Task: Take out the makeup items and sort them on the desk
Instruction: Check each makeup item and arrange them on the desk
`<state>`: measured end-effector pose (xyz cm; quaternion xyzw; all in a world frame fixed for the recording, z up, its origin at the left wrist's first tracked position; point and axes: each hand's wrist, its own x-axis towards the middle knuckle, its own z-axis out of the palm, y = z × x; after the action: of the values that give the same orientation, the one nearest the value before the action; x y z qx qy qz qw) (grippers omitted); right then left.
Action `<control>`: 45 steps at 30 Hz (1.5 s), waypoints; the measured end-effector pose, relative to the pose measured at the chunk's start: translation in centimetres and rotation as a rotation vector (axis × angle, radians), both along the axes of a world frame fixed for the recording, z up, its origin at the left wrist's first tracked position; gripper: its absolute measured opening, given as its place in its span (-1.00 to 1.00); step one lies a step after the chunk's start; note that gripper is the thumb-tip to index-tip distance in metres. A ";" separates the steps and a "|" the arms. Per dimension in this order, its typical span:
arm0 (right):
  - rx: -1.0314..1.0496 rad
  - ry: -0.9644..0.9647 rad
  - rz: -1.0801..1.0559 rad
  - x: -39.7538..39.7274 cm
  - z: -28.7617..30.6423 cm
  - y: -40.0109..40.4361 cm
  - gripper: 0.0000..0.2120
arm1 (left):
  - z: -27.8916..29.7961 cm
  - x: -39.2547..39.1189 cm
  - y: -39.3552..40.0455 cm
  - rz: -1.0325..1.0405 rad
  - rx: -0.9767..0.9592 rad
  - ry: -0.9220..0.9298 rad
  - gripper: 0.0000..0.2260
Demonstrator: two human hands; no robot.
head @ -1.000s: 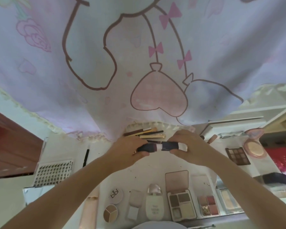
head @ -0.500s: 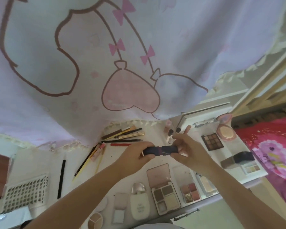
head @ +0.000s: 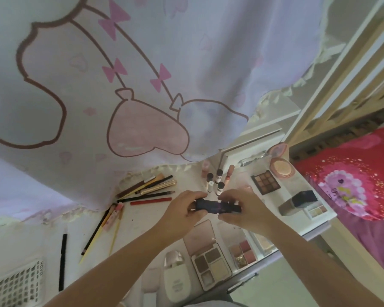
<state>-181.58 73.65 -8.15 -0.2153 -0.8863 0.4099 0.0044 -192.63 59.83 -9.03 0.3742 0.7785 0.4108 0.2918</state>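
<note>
Both hands hold one dark navy tube point(head: 216, 206) level above the white desk point(head: 142, 227). My left hand point(head: 182, 209) grips its left end and my right hand point(head: 242, 207) pinches its right end. Behind the hands stand small lip tubes and bottles point(head: 217, 180). Pencils and brushes point(head: 146, 188) lie in a fan at the back left. Open eyeshadow palettes point(head: 211, 264) sit near the front edge, with a dark nine-pan palette point(head: 265, 181) to the right.
A lilac curtain point(head: 142, 74) with a pink heart print hangs over the desk's back. A white grid tray point(head: 13, 286) lies front left. A round pink compact point(head: 280, 168), a dark bottle point(head: 297, 201) and a red floral blanket point(head: 353, 173) are on the right.
The view has swung left, so the desk and hands now sit further right. The light band seen earlier on the dark tube no longer shows, and both hands still grip it.
</note>
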 end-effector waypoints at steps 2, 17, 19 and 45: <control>0.007 -0.016 0.033 -0.2 -0.1 -0.1 -0.72 | -0.2 0.2 0.0 0.019 0.010 -0.030 -0.72; 0.542 -0.442 0.147 -1.9 -0.5 3.7 -0.84 | -4.9 -1.3 -0.7 0.100 -0.175 -0.034 -0.67; 0.650 -0.550 0.175 -3.2 -1.0 4.1 -0.86 | -5.8 -2.1 -1.3 0.094 -0.240 0.021 -0.67; 0.707 -0.793 0.114 -7.2 -6.5 3.4 -0.73 | -10.6 -4.8 -5.3 0.144 -0.602 0.082 -0.71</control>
<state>-188.78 77.04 -14.61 -0.2906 -0.9143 -0.0271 -0.2808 -197.40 54.56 -19.60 0.2312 0.9007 0.1662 0.3281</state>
